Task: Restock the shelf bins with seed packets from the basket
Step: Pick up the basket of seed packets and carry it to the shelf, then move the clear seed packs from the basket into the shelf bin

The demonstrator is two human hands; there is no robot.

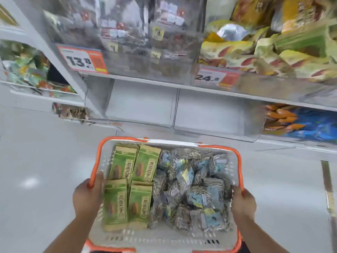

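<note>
white slotted plastic basket with orange rim (164, 238) at 6 o'clock, held up before shelf | left hand (87, 196) gripping rim at 9 o'clock side | right hand (243, 201) gripping rim at 3 o'clock side | four green paper seed packets (131, 187) in left half, grey-blue striped foil packets (193, 190) heaped right | two clear plastic shelf bins (175, 108) at 12 o'clock

Glossy pale floor (45, 170) under white shop shelving (145, 83) with orange price tags (83, 60).
</note>
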